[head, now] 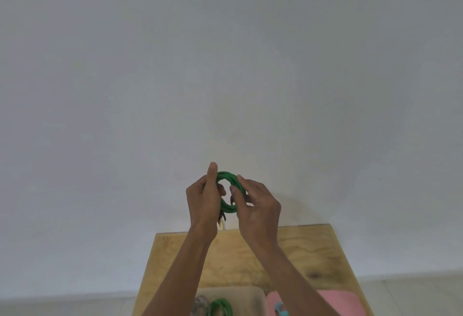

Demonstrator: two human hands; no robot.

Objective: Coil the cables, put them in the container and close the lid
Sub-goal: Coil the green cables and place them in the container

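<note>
So I've got the green cable wound into a small round coil (226,191) up in the air in front of a plain grey-white wall (225,65), above the far edge of the light plywood table (313,248). My left hand (203,203) is wrapped around the left side of the loop, thumb sticking straight up past the top of it, fingers curled tight on the strands. My right hand (258,205) pinches the right side, thumb on the near face and fingertips hooked through the middle hole. Both hands are closed firmly on the coil, neither one loose. A pale connector end (223,224) hangs down below my left palm.

Down at the bottom edge of the view, between my forearms, sits the beige plastic container (253,293), lid off, with another green coil (221,307) and something clear or greyish (200,303) inside, too blurry to tell what. Just right of it lies the pink lid (333,300) flat on the table, with a small teal thing (281,309) at its near-left corner, partly hidden by my right arm.
</note>
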